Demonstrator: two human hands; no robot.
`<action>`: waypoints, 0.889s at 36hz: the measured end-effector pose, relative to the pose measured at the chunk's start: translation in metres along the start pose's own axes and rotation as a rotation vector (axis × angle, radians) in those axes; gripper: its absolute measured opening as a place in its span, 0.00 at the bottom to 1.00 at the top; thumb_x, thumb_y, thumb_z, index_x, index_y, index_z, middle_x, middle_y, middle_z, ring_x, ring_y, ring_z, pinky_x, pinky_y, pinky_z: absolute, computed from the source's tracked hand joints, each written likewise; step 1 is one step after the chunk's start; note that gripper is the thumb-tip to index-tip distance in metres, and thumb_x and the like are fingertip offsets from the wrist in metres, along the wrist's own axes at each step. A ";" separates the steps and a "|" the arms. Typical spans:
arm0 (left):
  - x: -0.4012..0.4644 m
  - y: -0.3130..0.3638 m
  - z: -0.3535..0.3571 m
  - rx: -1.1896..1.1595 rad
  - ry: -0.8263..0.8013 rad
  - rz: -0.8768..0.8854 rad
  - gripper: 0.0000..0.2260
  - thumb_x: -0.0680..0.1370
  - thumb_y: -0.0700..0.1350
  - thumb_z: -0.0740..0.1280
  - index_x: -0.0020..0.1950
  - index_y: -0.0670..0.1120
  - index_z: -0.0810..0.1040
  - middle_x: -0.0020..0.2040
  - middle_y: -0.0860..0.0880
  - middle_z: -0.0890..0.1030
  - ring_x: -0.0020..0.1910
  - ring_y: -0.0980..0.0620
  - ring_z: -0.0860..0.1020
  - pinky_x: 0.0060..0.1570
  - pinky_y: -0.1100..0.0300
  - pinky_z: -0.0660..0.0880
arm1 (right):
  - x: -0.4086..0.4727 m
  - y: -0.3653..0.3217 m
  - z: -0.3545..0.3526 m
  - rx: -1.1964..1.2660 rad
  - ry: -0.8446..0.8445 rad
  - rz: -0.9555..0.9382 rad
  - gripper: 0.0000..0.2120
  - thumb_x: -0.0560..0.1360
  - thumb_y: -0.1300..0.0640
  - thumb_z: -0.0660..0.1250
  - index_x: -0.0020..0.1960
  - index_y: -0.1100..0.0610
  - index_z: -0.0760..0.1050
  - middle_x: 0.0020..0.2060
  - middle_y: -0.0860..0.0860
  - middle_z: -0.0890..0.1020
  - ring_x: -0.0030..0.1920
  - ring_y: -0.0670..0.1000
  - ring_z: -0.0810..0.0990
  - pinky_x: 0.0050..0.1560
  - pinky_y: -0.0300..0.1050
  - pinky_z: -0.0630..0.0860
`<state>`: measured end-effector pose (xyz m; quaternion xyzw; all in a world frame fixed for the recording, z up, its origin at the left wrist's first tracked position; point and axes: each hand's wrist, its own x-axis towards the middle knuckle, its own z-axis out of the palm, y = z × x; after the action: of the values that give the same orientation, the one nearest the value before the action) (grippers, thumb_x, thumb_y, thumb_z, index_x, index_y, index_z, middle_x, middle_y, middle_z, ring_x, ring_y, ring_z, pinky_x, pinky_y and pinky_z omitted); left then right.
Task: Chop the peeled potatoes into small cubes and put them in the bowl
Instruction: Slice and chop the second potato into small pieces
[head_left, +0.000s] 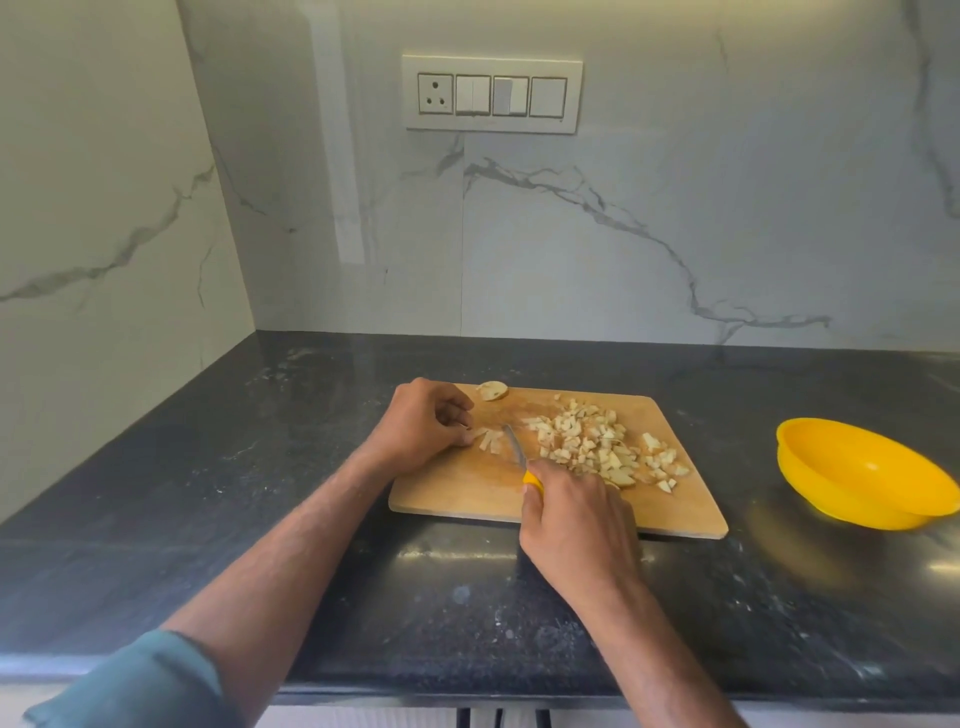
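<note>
A wooden cutting board (467, 488) lies on the dark counter. My left hand (423, 423) holds down a few potato strips (491, 440) with curled fingertips at the board's left side. My right hand (574, 519) grips the yellow handle of a small knife (515, 447), whose blade rests just right of the strips. A pile of small potato cubes (597, 444) covers the board's right half. One uncut potato slice (492, 391) sits at the board's far edge. The yellow bowl (862, 475) stands to the right of the board with nothing in it.
The black stone counter (260, 467) runs to a marble wall at the back and left. A switch and socket panel (492, 94) is mounted on the back wall. The counter's front edge lies just below my forearms.
</note>
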<state>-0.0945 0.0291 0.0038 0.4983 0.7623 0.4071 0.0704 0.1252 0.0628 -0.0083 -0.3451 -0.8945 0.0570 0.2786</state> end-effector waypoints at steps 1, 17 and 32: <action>-0.001 0.001 0.001 -0.001 0.006 0.008 0.17 0.69 0.38 0.82 0.56 0.43 0.85 0.43 0.52 0.86 0.42 0.61 0.83 0.50 0.64 0.81 | 0.000 0.000 0.000 0.003 0.003 0.001 0.14 0.82 0.49 0.61 0.66 0.49 0.75 0.45 0.46 0.84 0.41 0.46 0.80 0.39 0.36 0.69; -0.009 0.025 0.031 0.180 0.130 -0.105 0.24 0.67 0.55 0.82 0.58 0.46 0.84 0.44 0.53 0.82 0.46 0.54 0.80 0.53 0.54 0.81 | 0.001 -0.001 0.000 0.022 0.002 0.018 0.14 0.82 0.49 0.61 0.66 0.49 0.75 0.43 0.46 0.83 0.36 0.46 0.72 0.37 0.37 0.68; 0.003 0.005 0.017 0.003 -0.043 0.003 0.14 0.72 0.39 0.79 0.57 0.46 0.86 0.46 0.54 0.86 0.47 0.60 0.83 0.43 0.76 0.74 | 0.001 0.001 -0.003 0.028 0.043 0.077 0.15 0.82 0.50 0.60 0.66 0.51 0.75 0.45 0.48 0.84 0.41 0.49 0.81 0.37 0.38 0.68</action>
<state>-0.0837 0.0419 -0.0033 0.5083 0.7605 0.3950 0.0853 0.1269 0.0641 -0.0058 -0.3765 -0.8734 0.0729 0.3002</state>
